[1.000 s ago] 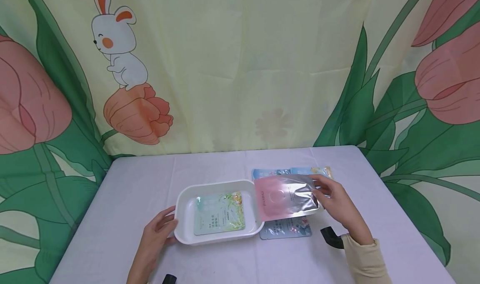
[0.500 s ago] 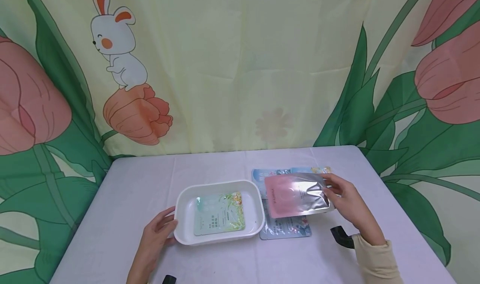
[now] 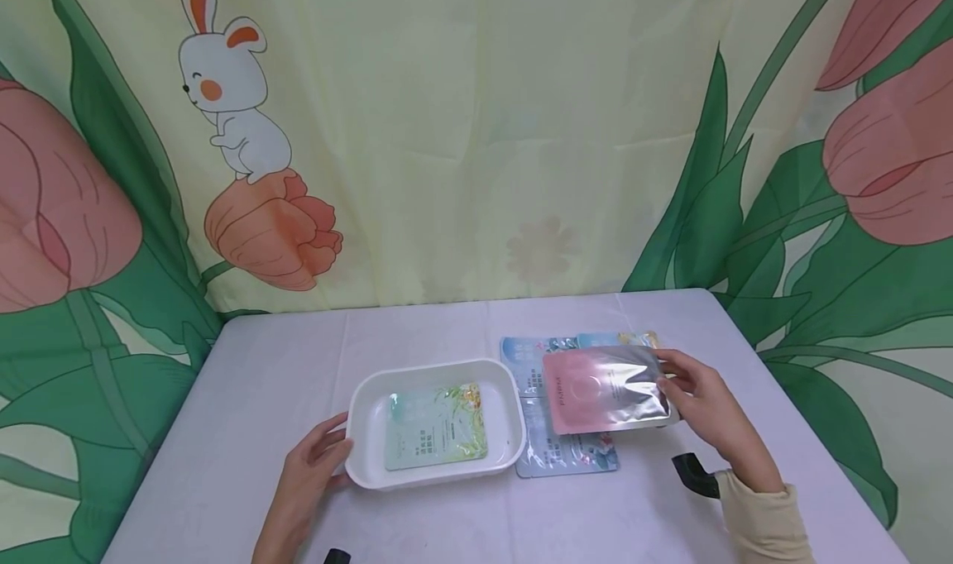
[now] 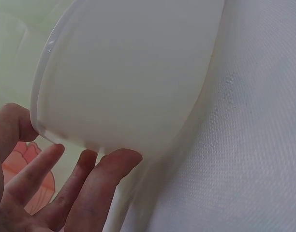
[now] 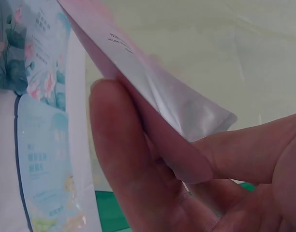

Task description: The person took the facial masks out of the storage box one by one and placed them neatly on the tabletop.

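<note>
My right hand [image 3: 711, 403] pinches the right end of a pink and silver face mask packet [image 3: 596, 389]. The right wrist view shows the packet [image 5: 153, 92] tilted, thumb on one face and fingers behind the other. It hangs over several blue packets [image 3: 547, 461] on the table and partly hides them. At the left end of a white plastic tray [image 3: 435, 483], my left hand [image 3: 305, 473] rests its fingertips against the outer wall. In the left wrist view, the spread fingers touch the tray wall [image 4: 128, 87] near the rim. A pale green packet [image 3: 424, 432] lies flat inside the tray.
A white cloth covers the table [image 3: 298, 353], and a printed curtain [image 3: 462, 134] hangs behind its far edge. The blue packets lie right beside the tray's right side. Black straps [image 3: 696, 475] show near both wrists.
My right hand has carried the pink and silver packet to the right, away from the tray's edge and over the blue packets. The left hand and tray stay put.
</note>
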`<state>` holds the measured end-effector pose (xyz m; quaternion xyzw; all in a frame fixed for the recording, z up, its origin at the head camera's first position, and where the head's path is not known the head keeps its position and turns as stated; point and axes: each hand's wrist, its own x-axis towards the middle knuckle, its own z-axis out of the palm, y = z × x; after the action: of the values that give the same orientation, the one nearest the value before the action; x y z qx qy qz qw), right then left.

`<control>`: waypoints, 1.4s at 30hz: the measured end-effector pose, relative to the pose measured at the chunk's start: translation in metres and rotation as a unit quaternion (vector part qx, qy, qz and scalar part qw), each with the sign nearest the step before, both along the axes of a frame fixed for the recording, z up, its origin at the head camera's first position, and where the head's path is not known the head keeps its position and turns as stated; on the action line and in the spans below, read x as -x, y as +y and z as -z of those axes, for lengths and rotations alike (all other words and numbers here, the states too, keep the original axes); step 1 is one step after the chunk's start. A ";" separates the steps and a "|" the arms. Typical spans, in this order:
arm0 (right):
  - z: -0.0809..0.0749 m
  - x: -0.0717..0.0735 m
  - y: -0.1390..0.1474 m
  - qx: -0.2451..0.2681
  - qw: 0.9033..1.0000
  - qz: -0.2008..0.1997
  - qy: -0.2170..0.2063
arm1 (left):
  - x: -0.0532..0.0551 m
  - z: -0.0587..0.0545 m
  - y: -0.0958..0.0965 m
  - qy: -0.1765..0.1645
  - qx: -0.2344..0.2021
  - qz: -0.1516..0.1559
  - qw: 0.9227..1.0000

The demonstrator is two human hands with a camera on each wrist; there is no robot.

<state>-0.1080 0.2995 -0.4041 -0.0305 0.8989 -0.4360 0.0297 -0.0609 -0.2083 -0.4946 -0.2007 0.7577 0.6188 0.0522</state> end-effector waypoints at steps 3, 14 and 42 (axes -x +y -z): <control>0.001 0.000 0.002 -0.001 1.000 0.002 -0.011 | 0.001 0.001 0.000 0.001 0.000 0.000 1.000; 0.008 -0.002 0.014 -0.004 0.999 0.007 -0.032 | 0.000 0.002 -0.001 0.000 0.002 -0.002 1.000; 0.026 -0.002 0.043 -0.068 0.997 0.005 -0.046 | 0.001 0.002 0.001 -0.006 0.006 -0.004 1.000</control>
<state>-0.1064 0.3425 -0.4299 -0.0036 0.9245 -0.3745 0.0707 -0.0614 -0.2078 -0.4968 -0.2076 0.7601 0.6135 0.0530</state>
